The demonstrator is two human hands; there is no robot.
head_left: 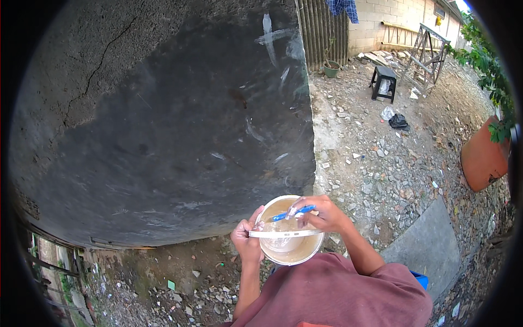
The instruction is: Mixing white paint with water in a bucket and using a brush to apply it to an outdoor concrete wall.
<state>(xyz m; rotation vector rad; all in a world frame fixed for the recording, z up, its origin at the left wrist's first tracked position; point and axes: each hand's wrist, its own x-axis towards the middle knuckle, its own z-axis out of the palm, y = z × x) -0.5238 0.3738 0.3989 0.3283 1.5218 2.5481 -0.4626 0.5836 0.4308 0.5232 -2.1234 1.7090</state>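
Observation:
A white round bucket (303, 254) is in front of my chest, its inside coated with pale, creamy material. Its white handle (284, 235) crosses the opening. On the left rim, my left hand (247, 238) is closed around the bucket's edge, with pale smears on the fingers. My right hand (323, 213) grips a tool with a blue handle (306, 209) over the opening. The tool's working end points down into the bucket; its kind is hard to make out. Pale residue also marks the right-hand fingers.
A dark wall (190, 131) with white streaks rises ahead and left. Rubble (370, 174) covers the ground at right. Beyond are a black stool (383, 83), a wooden trestle (425, 57), a potted plant (331, 68) and an orange container (485, 155). A grey slab (430, 245) lies nearby.

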